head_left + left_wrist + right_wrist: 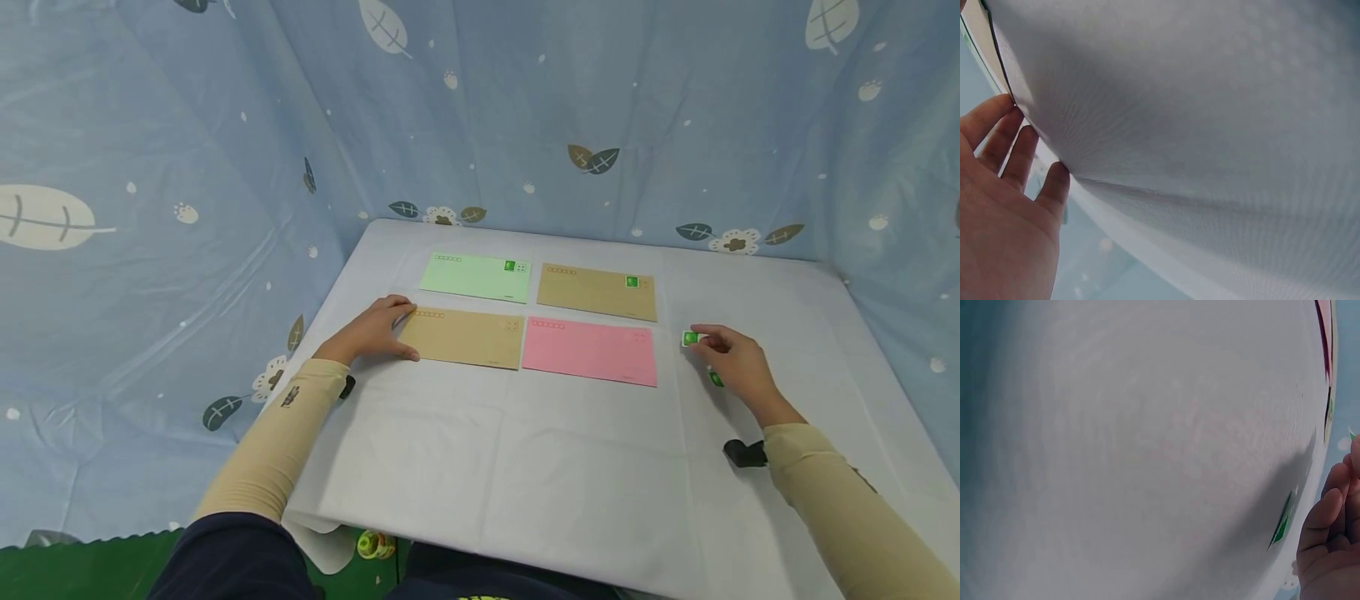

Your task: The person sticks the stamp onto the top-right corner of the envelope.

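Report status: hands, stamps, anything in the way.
Right hand pinches stamp; second stamp on table beneath. Left hand at left edge of near tan envelope. That and pink envelope unstamped. Nothing seen in the way.

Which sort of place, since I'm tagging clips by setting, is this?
Perhaps a curtained-off work booth: leaf-printed blue cloth hangs behind and beside a white-covered table, where four envelopes lie.

Blue curtain backs and flanks the table, printed with leaves, flowers, pawprints. White cloth on table, creased. Green floor lower left, wavy edge against curtain. Soft shadows.
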`<state>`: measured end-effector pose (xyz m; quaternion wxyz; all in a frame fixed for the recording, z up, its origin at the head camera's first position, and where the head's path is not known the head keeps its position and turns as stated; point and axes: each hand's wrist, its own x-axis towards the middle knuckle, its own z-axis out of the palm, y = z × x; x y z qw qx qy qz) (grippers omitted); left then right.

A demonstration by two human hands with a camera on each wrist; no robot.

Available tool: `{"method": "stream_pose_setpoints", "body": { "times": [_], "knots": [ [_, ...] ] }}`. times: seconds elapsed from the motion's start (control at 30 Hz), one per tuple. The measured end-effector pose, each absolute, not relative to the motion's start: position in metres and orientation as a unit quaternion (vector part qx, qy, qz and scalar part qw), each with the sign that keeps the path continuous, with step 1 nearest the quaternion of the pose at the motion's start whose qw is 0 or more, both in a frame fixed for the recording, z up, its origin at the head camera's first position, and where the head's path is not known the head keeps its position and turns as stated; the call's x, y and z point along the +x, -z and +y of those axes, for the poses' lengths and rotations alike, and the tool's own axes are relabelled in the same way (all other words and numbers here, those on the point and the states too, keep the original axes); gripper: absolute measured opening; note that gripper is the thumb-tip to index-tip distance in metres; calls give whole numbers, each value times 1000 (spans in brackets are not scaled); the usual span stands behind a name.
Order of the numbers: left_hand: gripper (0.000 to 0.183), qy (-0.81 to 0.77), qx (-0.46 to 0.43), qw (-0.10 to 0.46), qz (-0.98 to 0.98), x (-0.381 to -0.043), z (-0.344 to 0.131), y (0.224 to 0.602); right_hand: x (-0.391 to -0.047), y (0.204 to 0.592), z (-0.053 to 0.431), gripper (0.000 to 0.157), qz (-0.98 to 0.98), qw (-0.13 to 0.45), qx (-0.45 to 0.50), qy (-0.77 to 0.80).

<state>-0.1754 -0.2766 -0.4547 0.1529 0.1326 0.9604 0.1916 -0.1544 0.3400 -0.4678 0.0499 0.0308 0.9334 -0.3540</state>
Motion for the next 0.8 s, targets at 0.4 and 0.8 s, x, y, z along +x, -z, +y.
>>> {"method": "stream_pose_setpoints", "body": {
  "times": [0.4, 0.8],
  "knots": [
    [116, -189, 127, 153, 962, -176, -276, 455, -155, 467, 330, 44, 931, 50, 21, 360],
    [115, -185, 126, 155, 962, -174, -273, 451, -156, 464, 324, 44, 928, 55, 16, 369]
  ]
}}
